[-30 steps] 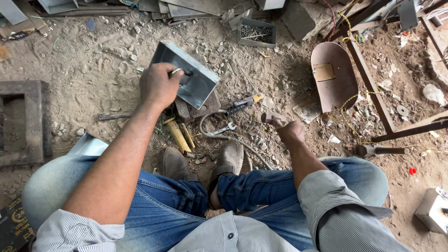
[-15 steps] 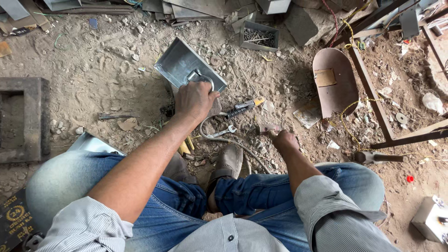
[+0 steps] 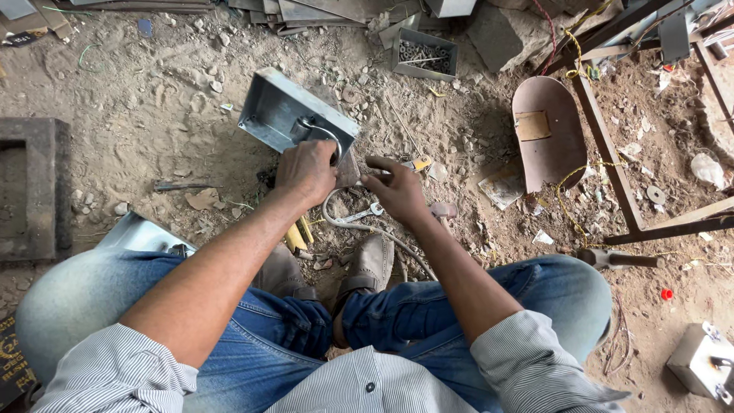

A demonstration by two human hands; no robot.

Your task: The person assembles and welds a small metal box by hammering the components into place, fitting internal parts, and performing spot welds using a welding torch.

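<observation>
Head view, looking down on a person crouched on a dirt floor. The left hand grips the near edge of a shallow grey metal box, fingers curled together over the rim beside a bent wire handle fixed inside it; the box rests tilted on the ground just beyond the shoes. The right hand meets the same near corner, its fingers drawn together as if pinching something small, though what they hold cannot be told. A spanner and a grey hose lie on the ground just below the hands. A small tray of bolts sits well apart, beyond the box. Judged from this, the handle is already in place and fitting at the near corner is in hand; whether it is fastened cannot be told.
</observation>
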